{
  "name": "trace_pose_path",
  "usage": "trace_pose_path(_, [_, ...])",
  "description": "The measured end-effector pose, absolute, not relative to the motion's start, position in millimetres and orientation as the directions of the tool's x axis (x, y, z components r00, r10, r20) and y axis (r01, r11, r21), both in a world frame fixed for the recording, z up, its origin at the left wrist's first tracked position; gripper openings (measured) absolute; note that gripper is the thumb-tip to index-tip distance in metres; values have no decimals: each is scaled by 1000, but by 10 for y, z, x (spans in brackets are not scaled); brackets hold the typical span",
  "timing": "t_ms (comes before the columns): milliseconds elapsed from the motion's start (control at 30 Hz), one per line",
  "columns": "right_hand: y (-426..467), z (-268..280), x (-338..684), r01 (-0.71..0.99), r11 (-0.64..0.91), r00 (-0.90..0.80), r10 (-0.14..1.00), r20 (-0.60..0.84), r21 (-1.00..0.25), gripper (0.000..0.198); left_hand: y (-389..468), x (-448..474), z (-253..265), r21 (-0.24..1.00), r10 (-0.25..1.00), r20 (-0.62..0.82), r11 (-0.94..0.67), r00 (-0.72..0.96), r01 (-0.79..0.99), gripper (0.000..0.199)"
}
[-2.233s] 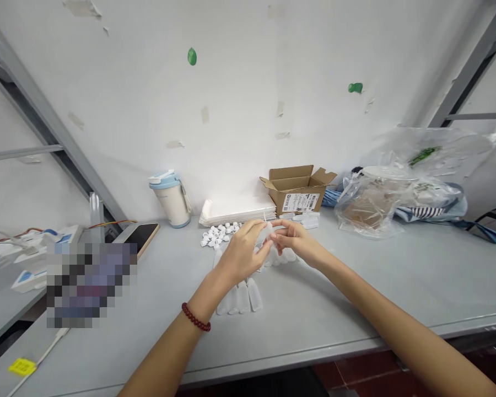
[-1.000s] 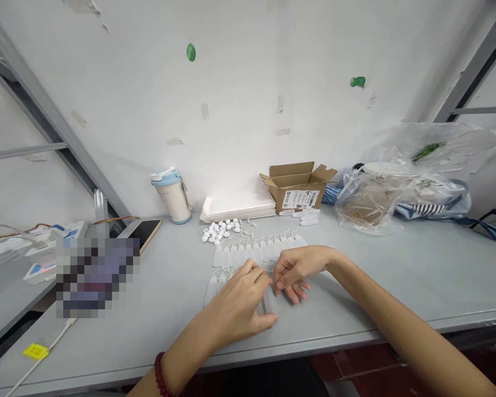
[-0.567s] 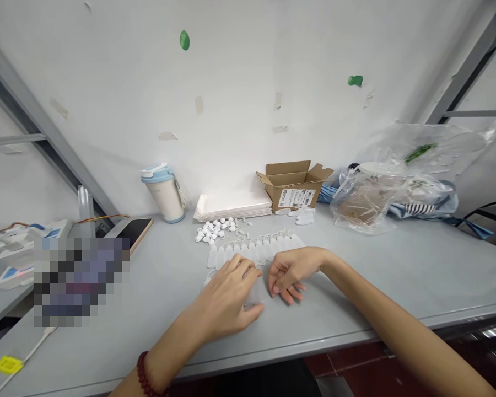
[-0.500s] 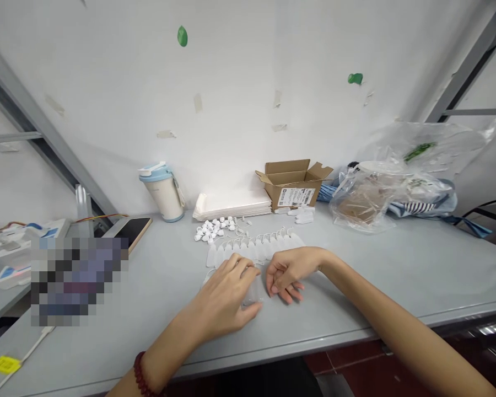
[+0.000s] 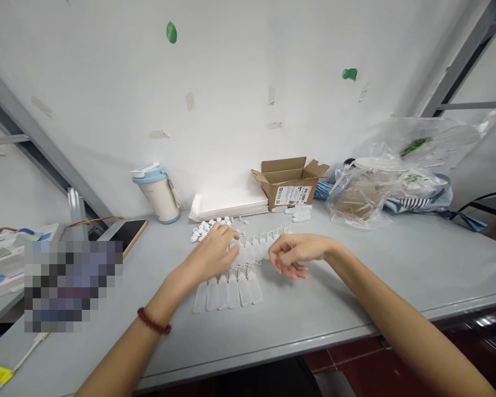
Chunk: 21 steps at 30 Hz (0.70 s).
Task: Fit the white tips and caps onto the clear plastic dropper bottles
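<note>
A front row of several small translucent plastic bottles [image 5: 233, 291] lies on the table, each with a thin white looped cord at its top. Behind it is a second row of the same bottles [image 5: 252, 251], partly covered by my hands. Above the left part of that back row, close to a pile of small white caps [image 5: 202, 227], is my left hand [image 5: 215, 251]; its thumb and fingers are apart and I see nothing in them. My right hand [image 5: 291, 255] hovers at the right end of the back row, fingers loosely bent and apart, holding nothing visible.
A stack of white flat sheets [image 5: 231, 205] and an opened cardboard box [image 5: 291, 187] stand by the wall, with a few loose bottles [image 5: 301, 214] before the box. On the left are a cup [image 5: 159, 196] and a phone [image 5: 130, 232]; on the right, clear plastic bags [image 5: 359, 201].
My left hand has moved off the front row, up and left towards the caps, uncovering those bottles. My right hand has shifted slightly up. The view has turned a little.
</note>
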State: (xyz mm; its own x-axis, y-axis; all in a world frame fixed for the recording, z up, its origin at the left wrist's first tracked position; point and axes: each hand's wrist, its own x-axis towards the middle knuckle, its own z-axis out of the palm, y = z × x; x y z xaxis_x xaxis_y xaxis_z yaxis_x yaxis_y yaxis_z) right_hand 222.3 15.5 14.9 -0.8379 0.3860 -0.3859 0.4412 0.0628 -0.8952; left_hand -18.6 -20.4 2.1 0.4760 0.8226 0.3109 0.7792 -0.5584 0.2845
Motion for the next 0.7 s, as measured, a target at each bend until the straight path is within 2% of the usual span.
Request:
trace_pose_path(67, [225, 184, 2346, 382, 96, -771, 581, -259, -919, 7, 45, -217, -18, 242, 845, 312, -513, 435, 823, 27])
trace_pose_path(133, [317, 188, 2455, 348, 180, -613, 786, -78, -920, 10, 232, -212, -70, 214, 839, 309, -521, 448, 827, 33])
trace_pose_path(200, [418, 151, 2534, 488, 277, -352, 930, 104, -828, 12, 339, -170, -120, 217, 831, 295, -539, 472, 814, 36])
trace_pose_path(233, [466, 120, 2563, 617, 288, -229, 956, 183, -732, 13, 365, -140, -141, 223, 827, 292, -548, 481, 806, 37])
trace_pose_path(300, [552, 45, 2608, 841, 216, -78, 955, 285, -496, 17, 380, -76, -173, 242, 823, 290, -557, 489, 794, 41])
trace_pose_path(367, [620, -30, 2651, 942, 121, -25, 956, 292, -314, 27, 370, -25, -191, 248, 826, 285, -553, 486, 795, 47])
trace_pose_path(400, [648, -62, 2676, 961, 90, -16, 962, 274, -261, 31, 361, -7, -197, 240, 831, 276, -547, 483, 802, 50])
trace_pose_path(533, [733, -143, 2784, 985, 58, -20, 973, 231, -162, 39, 332, 27, -216, 140, 834, 253, -532, 490, 835, 54])
trace_pose_path(700, [815, -202, 2867, 982, 128, -104, 980, 170, -138, 35, 298, 39, -257, 48, 840, 239, -511, 487, 858, 48])
